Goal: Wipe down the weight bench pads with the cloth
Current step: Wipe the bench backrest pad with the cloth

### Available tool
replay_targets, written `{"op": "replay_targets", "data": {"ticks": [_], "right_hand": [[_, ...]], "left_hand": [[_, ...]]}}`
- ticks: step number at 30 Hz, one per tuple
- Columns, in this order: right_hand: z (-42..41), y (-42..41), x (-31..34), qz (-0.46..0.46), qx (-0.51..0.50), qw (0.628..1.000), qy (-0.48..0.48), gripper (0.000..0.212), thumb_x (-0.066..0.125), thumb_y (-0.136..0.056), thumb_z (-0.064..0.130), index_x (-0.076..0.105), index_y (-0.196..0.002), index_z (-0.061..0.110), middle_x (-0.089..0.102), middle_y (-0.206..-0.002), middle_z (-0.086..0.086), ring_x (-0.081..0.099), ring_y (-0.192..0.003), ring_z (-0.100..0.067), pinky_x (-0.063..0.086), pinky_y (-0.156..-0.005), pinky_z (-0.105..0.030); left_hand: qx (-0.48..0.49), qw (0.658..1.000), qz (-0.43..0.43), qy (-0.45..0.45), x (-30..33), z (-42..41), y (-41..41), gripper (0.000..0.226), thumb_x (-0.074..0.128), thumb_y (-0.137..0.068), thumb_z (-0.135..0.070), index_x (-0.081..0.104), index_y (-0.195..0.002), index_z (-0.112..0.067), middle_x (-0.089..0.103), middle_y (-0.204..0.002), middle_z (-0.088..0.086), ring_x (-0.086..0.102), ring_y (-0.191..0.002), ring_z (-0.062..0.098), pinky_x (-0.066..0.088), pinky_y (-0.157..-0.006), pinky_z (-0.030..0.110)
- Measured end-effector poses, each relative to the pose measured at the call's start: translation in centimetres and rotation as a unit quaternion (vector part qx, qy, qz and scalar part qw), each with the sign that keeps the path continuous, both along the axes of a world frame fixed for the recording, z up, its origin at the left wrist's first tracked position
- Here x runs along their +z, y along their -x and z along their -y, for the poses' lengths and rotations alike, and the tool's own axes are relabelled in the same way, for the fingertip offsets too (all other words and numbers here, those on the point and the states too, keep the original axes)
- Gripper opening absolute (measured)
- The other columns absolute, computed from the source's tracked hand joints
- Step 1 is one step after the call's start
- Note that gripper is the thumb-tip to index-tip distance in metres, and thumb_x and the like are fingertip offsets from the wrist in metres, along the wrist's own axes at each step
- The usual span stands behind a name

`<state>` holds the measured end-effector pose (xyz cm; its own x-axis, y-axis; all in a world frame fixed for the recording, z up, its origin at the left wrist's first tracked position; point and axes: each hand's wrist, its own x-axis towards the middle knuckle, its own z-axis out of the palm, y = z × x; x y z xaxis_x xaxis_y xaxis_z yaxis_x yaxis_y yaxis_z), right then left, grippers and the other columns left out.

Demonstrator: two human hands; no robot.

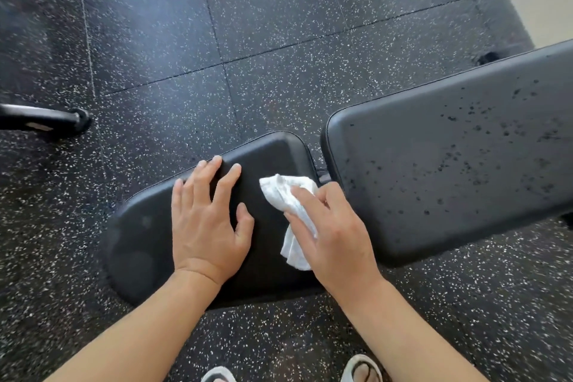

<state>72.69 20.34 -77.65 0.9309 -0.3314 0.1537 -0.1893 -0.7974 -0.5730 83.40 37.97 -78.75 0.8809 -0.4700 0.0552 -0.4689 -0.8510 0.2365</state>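
The cloth (290,211), bunched under the right hand (335,236) whose fingers curl over it, looks light and limp, best wadded; left hand (207,220) lies spread on the seat pad (273,158)

I see the seat pad (148,245) in front of me, the long back pad (449,164) just to its right across a narrow gap. My left hand (207,223) lies flat on the seat pad; right of it my right hand (335,232) holds the cloth (288,195) on that pad's right end. A metal foot (46,119) sits on the floor (248,40), far left.
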Motion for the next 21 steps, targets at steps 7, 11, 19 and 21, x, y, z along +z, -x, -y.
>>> {"op": "replay_targets", "data": {"ticks": [7, 11, 19, 21], "right_hand": [[1.6, -8.5, 0.4, -0.001, 0.006, 1.0, 0.016, 0.022, 0.068, -0.099, 0.023, 0.07, -0.114, 0.008, 0.049, -0.093, -0.008, 0.051, -0.073, -0.023, 0.053, -0.066, -0.032], [1.0, -12.0, 0.8, -0.025, -0.016, 1.0, 0.002, 0.02, 0.068, -0.094, 0.026, 0.071, -0.103, 0.008, 0.05, -0.091, -0.008, 0.051, -0.071, -0.025, 0.05, -0.06, -0.04], [4.4, -16.3, 0.4, -0.146, 0.074, 0.985, -0.062, 0.021, 0.068, -0.096, 0.04, 0.075, -0.105, 0.022, 0.049, -0.091, 0.004, 0.056, -0.076, -0.021, 0.05, -0.07, -0.037], [5.4, -18.1, 0.2, -0.206, 0.128, 0.966, -0.085, 0.027, 0.061, -0.096, 0.049, 0.073, -0.106, 0.028, 0.047, -0.091, 0.007, 0.055, -0.081, -0.017, 0.047, -0.073, -0.036]], "left_hand": [[-0.005, 1.0, 0.002, 0.017, -0.7, -0.5, -0.2, 0.058, 0.047, -0.092, -0.038, 0.054, -0.148, -0.021, 0.043, -0.159, 0.01, 0.035, -0.153, 0.033, 0.017, -0.129, 0.057], [-0.01, 1.0, -0.009, 0.021, -0.5, -0.6, -0.5, 0.059, 0.049, -0.092, -0.037, 0.055, -0.148, -0.021, 0.043, -0.16, 0.011, 0.036, -0.153, 0.034, 0.016, -0.129, 0.057], [-0.014, 0.999, -0.028, 0.018, -0.6, -0.7, -0.3, 0.062, 0.053, -0.089, -0.036, 0.054, -0.15, -0.023, 0.041, -0.162, 0.008, 0.033, -0.155, 0.032, 0.018, -0.128, 0.059], [-0.014, 0.999, -0.033, 0.011, -0.4, -0.6, -0.1, 0.064, 0.055, -0.088, -0.035, 0.052, -0.151, -0.024, 0.04, -0.164, 0.008, 0.031, -0.156, 0.031, 0.018, -0.128, 0.06]]}}
